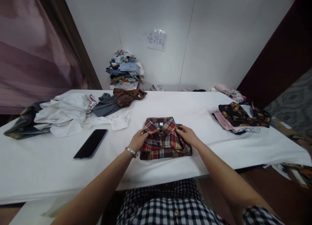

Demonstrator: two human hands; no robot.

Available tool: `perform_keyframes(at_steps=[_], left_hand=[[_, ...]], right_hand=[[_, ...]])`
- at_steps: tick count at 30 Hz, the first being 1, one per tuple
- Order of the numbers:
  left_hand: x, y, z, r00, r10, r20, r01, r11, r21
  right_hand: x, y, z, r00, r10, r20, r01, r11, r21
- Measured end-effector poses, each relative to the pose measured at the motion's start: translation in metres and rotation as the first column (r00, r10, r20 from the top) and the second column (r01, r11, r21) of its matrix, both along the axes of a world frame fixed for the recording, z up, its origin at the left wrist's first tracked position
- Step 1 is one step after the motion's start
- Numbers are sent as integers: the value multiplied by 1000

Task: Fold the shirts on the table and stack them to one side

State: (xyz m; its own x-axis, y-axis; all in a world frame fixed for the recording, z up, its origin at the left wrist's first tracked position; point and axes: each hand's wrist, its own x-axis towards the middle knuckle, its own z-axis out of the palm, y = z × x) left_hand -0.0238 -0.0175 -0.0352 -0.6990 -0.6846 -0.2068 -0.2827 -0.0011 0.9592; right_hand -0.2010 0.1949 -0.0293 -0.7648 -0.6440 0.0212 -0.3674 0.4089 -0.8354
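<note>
A red, brown and blue plaid shirt (163, 143) lies folded into a compact rectangle on the white-covered table, its collar at the far side with a small white label inside. At the shirt's left edge, just below the collar, my left hand (138, 139) grips the fabric between thumb and fingers; a silver bracelet circles that wrist. My right hand (187, 134) holds the opposite side near the collar, thumb on top. The fingertips under the cloth are partly hidden.
A black phone (90, 143) lies left of the shirt. Loose white clothes (65, 112) spread across the left side, with a brown garment (128, 96) behind. A tall clothes pile (126, 69) stands against the wall. Folded clothes (241, 116) are stacked on the right. A handwritten sign (156, 40) hangs above.
</note>
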Motion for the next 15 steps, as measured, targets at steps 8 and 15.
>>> perform_keyframes(at_steps=[8,15], left_hand=[[3,16,1,974,-47,-223,49,999,3],[2,-3,-9,974,-163,159,195,959,-207]], right_hand=[[10,12,-15,985,-108,136,146,940,-309],[-1,26,-27,988,-45,-146,61,992,107]])
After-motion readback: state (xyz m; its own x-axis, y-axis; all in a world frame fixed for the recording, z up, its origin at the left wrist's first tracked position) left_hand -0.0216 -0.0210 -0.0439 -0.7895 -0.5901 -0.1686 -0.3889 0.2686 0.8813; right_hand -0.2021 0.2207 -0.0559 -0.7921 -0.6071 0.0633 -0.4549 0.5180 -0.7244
